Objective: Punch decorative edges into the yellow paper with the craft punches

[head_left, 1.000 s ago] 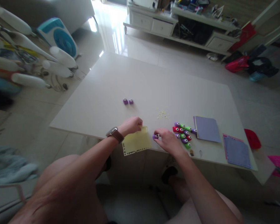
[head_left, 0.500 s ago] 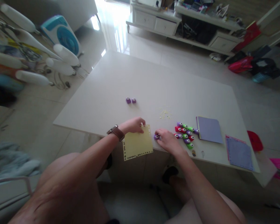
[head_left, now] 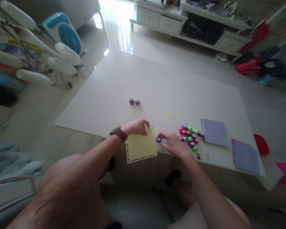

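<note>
Just square yellow paper (head_left: 141, 147), scalloped punched edges.

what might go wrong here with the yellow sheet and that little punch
The yellow paper sheet overhangs the table edge, pinned only at its top by the left hand, so it may sag or skew. The right hand pushes the small purple punch against its side edge and could nudge the sheet, misplacing the next hole.
</note>
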The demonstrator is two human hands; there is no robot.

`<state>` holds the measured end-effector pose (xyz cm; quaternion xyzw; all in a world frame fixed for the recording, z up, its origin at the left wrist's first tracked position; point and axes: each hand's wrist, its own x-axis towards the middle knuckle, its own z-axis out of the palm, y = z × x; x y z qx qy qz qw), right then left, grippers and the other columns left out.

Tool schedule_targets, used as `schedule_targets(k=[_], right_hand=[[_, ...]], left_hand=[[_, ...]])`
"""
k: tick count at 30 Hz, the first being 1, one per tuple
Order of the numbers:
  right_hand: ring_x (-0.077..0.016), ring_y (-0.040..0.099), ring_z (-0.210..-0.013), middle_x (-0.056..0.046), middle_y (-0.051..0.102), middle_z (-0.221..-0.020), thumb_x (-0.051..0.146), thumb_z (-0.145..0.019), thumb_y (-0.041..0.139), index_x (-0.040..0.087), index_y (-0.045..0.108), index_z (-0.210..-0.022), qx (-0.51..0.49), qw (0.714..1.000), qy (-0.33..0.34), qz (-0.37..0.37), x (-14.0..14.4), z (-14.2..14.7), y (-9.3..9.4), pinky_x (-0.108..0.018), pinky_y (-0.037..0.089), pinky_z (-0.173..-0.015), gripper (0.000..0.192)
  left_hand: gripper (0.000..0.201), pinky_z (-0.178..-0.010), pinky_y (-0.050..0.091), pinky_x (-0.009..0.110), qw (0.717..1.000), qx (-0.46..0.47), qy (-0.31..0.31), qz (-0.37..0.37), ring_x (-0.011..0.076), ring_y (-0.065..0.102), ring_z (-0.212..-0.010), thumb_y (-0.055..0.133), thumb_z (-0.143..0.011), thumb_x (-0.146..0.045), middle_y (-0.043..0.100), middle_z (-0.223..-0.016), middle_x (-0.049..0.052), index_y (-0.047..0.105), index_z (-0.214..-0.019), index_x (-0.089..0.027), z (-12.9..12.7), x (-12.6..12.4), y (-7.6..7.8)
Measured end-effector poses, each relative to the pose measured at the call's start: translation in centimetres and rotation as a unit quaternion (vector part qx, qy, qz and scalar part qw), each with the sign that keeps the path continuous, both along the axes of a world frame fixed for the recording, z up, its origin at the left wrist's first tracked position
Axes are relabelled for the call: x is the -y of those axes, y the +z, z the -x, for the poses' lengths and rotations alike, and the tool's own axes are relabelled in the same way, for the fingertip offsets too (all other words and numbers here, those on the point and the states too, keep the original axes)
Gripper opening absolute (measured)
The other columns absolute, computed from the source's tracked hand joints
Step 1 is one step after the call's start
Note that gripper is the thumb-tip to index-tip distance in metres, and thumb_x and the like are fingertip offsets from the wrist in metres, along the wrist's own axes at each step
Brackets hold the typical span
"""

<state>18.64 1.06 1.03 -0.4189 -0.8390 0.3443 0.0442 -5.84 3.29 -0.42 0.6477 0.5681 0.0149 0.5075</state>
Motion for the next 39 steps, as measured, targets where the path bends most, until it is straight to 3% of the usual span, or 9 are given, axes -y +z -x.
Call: schedule_targets(k=[18,27,32,39], right_hand=[[-0.0177,0.061,-0.086,-0.002,0.068,-0.092,0.004,-0.080,0.059,0.022,0.067,-0.091,-0.016,1.000,0.006,0.002,0.0,0.3,0.0,-0.029,0.043,-0.078,0.023],[-0.0163,0.060,-0.084,-0.002,0.065,-0.091,0.006,-0.085,0.059,0.021,0.067,-0.091,-0.052,0.999,0.006,0.012,0.2,0.5,-0.2,-0.027,0.044,-0.077,0.018],[-0.0178,0.063,-0.088,-0.003,0.067,-0.096,0.007,-0.087,0.058,0.022,0.068,-0.092,-0.007,1.000,0.014,-0.010,0.2,0.6,-0.7,-0.029,0.045,-0.080,0.019],[-0.0201,0.062,-0.095,-0.005,0.069,-0.096,0.007,-0.088,0.058,0.022,0.065,-0.090,0.009,1.000,0.012,-0.027,0.1,1.0,-1.4,-0.030,0.046,-0.085,0.016]], left_hand=[[0.046,-0.062,0.044,0.025,1.000,-0.006,-0.004,-0.008,0.0168,0.062,-0.075,0.072,-0.069,-0.028,0.073,-0.092,0.003,0.069,-0.114,-0.018,-0.1,-0.1,-0.5],[0.035,-0.058,0.042,0.024,1.000,0.021,0.005,-0.020,0.0154,0.062,-0.070,0.070,-0.072,-0.025,0.072,-0.085,0.001,0.069,-0.106,-0.018,-0.3,-0.1,-0.7],[0.031,-0.060,0.041,0.024,0.996,-0.008,0.017,-0.084,0.0157,0.062,-0.073,0.071,-0.075,-0.024,0.072,-0.089,0.003,0.070,-0.105,-0.018,-0.9,0.1,-0.9],[0.032,-0.077,0.046,0.030,0.967,-0.061,-0.042,-0.242,0.0210,0.064,-0.092,0.064,-0.080,-0.017,0.072,-0.100,0.006,0.066,-0.112,-0.022,-2.0,1.5,-1.4]])
